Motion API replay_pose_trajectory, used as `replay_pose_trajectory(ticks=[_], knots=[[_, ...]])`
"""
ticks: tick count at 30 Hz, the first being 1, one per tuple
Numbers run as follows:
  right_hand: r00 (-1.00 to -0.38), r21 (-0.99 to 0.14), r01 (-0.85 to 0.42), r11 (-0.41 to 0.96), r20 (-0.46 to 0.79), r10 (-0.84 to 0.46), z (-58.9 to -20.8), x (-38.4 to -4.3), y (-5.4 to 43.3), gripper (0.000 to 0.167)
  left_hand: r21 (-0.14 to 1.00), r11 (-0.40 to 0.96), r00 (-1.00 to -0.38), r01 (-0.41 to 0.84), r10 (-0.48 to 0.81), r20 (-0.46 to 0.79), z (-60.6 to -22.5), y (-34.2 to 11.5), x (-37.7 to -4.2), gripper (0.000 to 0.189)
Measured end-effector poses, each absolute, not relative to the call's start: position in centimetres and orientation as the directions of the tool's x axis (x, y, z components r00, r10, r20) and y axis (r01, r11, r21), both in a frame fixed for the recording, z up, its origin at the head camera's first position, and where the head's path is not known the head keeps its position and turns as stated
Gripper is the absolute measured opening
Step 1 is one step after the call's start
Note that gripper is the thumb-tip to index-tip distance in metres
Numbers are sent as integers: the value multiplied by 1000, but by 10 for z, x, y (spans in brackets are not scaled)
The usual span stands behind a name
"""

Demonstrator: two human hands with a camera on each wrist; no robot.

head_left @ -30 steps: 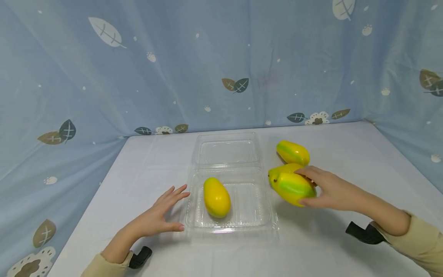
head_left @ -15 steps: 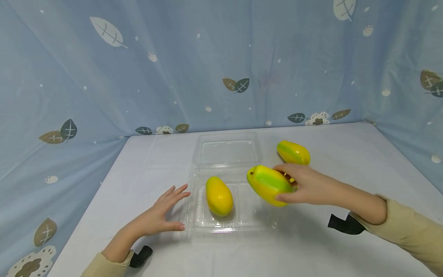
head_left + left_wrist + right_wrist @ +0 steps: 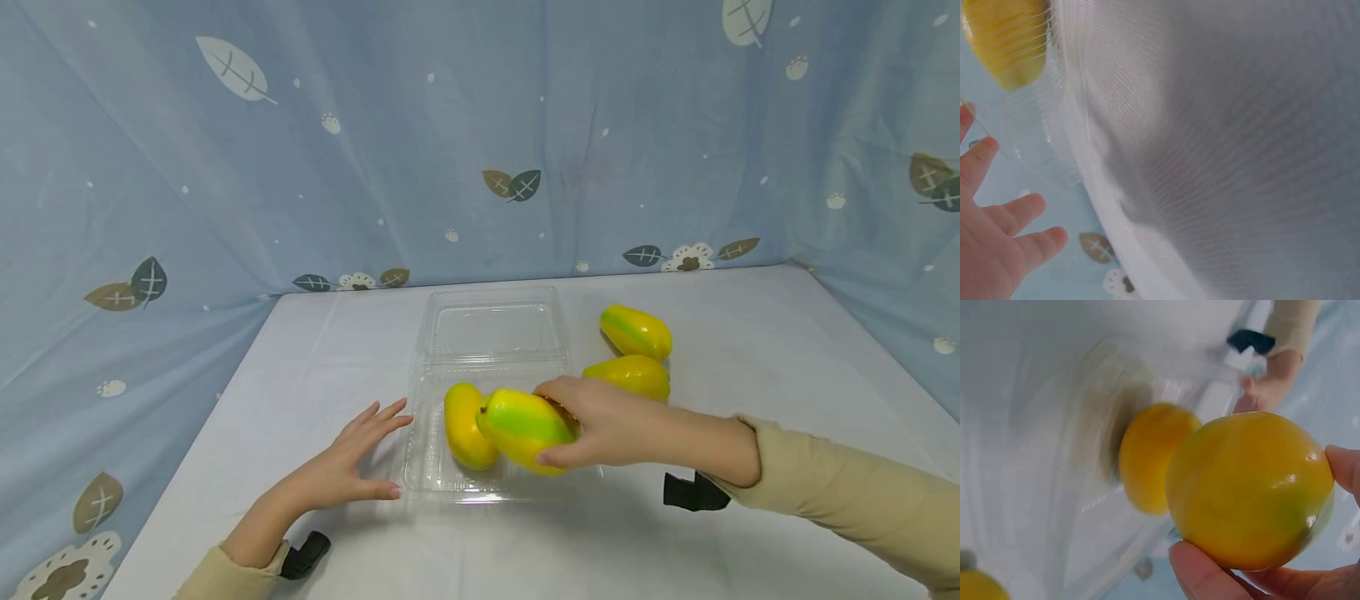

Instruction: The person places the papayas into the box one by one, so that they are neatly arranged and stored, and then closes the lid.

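Observation:
My right hand [image 3: 600, 421] grips a yellow-green mango [image 3: 525, 425] above the right part of the clear plastic clamshell box [image 3: 435, 483]. In the right wrist view, thumb and fingers clasp the held mango [image 3: 1250, 490] from opposite sides. Another mango [image 3: 468, 427] lies inside the box, left of the held one, which overlaps it in the head view. My left hand [image 3: 345, 467] has its fingers spread at the box's left side. In the left wrist view, the left hand [image 3: 997, 231] appears beside the transparent wall, with a mango [image 3: 1010, 44] seen through the plastic.
Two more mangoes lie right of the box: one [image 3: 633, 332] farther back, the other [image 3: 630, 375] nearer and partly behind my right hand. The box's lid [image 3: 495, 329] lies folded open toward the back. A blue patterned curtain [image 3: 375, 150] stands behind the white-covered table [image 3: 337, 333].
My right hand has carried the mango leftward, from beside the other mangoes on the table to above the box. The left hand has stayed in place.

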State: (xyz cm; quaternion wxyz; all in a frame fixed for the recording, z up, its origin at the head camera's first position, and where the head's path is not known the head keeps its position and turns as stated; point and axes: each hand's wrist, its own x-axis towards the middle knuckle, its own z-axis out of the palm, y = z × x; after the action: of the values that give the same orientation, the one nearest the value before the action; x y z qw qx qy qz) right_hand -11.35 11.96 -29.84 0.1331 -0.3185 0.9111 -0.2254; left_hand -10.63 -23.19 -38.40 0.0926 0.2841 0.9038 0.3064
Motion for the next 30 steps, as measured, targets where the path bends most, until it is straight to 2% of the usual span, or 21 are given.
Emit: replay_pose_trajectory(ticks=[9, 16, 20, 30], knots=[[-702, -493, -570, 657, -123, -702, -301, -107, 90, 63, 610, 654, -822, 448, 569, -6, -384, -231, -107, 80], [-685, -510, -565, 649, -147, -713, -306, -105, 66, 63, 613, 656, -823, 440, 568, -17, -384, -232, -107, 81], [-675, -498, -592, 633, -121, -727, -311, -105, 56, 62, 612, 658, -826, 440, 563, -12, -384, -232, -106, 81], [-704, -389, -626, 675, -89, -705, -313, -106, 44, 57, 615, 652, -827, 443, 563, -1, -387, -233, -107, 81]])
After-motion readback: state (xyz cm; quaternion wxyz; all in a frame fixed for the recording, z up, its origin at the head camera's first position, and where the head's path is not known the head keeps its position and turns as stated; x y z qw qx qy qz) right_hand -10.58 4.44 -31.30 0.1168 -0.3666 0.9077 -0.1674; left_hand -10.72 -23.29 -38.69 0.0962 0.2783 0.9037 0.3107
